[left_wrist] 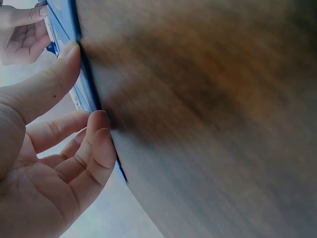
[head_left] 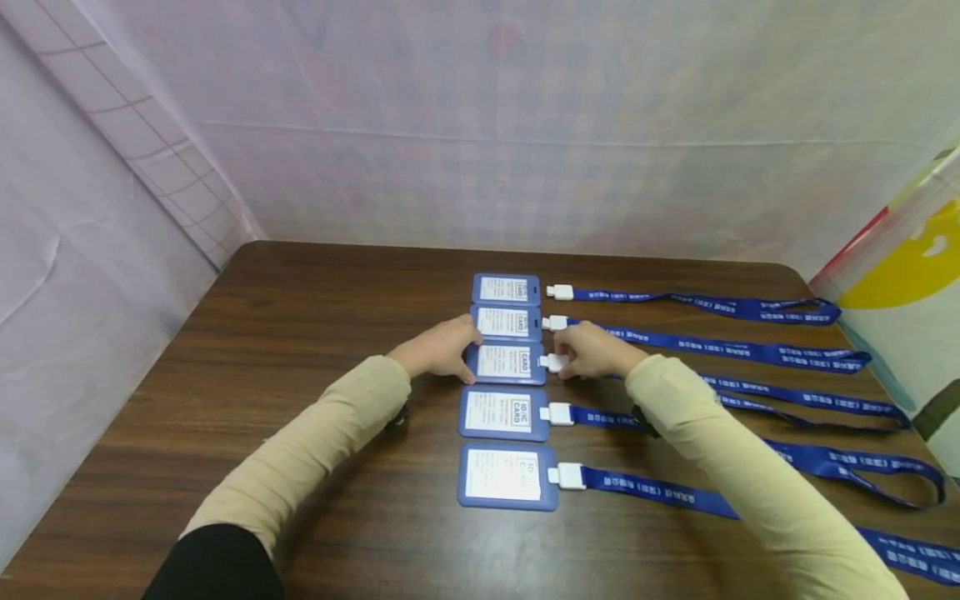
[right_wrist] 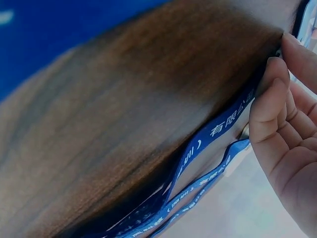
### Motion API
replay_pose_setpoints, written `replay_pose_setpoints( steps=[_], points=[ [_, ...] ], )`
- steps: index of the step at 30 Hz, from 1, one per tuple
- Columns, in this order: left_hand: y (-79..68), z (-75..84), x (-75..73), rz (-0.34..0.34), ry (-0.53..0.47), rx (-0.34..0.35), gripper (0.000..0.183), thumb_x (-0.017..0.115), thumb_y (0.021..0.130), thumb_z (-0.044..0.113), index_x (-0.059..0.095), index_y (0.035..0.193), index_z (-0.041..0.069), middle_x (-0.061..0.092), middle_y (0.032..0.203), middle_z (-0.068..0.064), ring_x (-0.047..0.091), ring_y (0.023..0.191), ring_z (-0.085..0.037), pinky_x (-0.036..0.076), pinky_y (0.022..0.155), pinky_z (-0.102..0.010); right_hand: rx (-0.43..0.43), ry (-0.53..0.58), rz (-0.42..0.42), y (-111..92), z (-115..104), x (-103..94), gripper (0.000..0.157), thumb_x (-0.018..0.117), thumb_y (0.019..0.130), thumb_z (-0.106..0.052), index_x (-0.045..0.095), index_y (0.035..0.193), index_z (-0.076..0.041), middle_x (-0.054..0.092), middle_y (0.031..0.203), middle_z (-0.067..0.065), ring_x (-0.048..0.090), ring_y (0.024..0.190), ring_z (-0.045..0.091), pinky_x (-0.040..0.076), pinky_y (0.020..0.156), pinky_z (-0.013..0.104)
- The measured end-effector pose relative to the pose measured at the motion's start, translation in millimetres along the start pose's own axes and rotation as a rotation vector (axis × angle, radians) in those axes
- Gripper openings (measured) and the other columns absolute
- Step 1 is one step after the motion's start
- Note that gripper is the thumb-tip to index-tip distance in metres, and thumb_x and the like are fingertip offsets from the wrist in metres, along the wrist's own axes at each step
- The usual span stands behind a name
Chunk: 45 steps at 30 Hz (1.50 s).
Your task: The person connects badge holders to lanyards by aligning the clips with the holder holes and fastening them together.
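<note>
A: What's closest?

B: Two beige fabric sleeves (head_left: 720,458) reaching over a dark brown wood-grain table (head_left: 187,400). Between them lies a flat, blue-framed rectangular plastic badge (head_left: 507,477) with a white printed card inside. A white plastic clip (head_left: 570,476) meets its right edge, on a flat blue fabric lanyard (head_left: 660,492) with white lettering

A: And beyond that one?

B: A second blue-framed badge (head_left: 504,413), laid the same way, its own white clip (head_left: 559,414) at the right edge

A: Where are the hands?

B: At the third blue-framed badge (head_left: 506,363), the middle of the column. The left hand (head_left: 441,346) is at its left edge, thumb and index finger spread well apart and touching the rim, the other fingers loosely bent. The right hand (head_left: 588,350) pinches that badge's white clip (head_left: 557,362) between thumb and fingers, just beside the right edge

A: Further back?

B: A fourth blue-framed badge (head_left: 506,322), close against the third, then a fifth (head_left: 506,289), whose white clip (head_left: 559,292) sits a little apart from it. Behind the table hangs a pale checked cloth (head_left: 525,167)
</note>
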State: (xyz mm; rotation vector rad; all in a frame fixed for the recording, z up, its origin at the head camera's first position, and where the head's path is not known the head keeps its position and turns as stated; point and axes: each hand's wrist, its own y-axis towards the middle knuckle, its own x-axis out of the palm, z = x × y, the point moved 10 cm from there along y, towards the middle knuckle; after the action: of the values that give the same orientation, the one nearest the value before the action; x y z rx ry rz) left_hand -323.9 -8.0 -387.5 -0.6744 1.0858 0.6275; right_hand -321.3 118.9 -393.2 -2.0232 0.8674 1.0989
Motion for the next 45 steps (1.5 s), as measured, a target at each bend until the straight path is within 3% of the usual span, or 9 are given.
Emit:
replay_pose_setpoints(
  steps=[9, 36, 45],
  points=[
    [0.1, 4.4, 0.7, -0.009, 0.023, 0.02, 0.054, 0.081, 0.067, 0.023, 0.061, 0.108, -0.006, 0.052, 0.102, -0.013, 0.051, 0.092, -0.021, 0.043, 0.086, -0.033, -0.007, -0.011, -0.002, 1, -1, 0.0, 0.019, 0.074, 0.072, -0.011, 0.059, 0.081, -0.004, 0.055, 0.059, 0.0, 0.053, 0.048, 0.011, 0.043, 0.047, 0.024],
    [-0.1, 0.6, 0.1, -0.007, 0.02, -0.008, 0.06, 0.081, 0.067, 0.024, 0.058, 0.113, -0.007, 0.051, 0.112, -0.017, 0.051, 0.103, -0.025, 0.041, 0.093, -0.035, 0.003, 0.06, 0.002, 1, 7, 3.1, 0.019, 0.074, 0.074, -0.011, 0.058, 0.083, -0.005, 0.055, 0.058, 0.001, 0.053, 0.049, 0.012, 0.044, 0.048, 0.025],
    [-0.6, 0.7, 0.4, -0.029, 0.08, -0.016, 0.061, 0.08, 0.067, 0.028, 0.059, 0.114, -0.003, 0.052, 0.109, -0.013, 0.053, 0.098, -0.023, 0.044, 0.087, -0.036, 0.059, 0.104, -0.019, -1, 13, 4.5, 0.02, 0.073, 0.076, -0.012, 0.058, 0.087, -0.005, 0.057, 0.06, 0.002, 0.054, 0.05, 0.012, 0.046, 0.049, 0.025]
  ],
)
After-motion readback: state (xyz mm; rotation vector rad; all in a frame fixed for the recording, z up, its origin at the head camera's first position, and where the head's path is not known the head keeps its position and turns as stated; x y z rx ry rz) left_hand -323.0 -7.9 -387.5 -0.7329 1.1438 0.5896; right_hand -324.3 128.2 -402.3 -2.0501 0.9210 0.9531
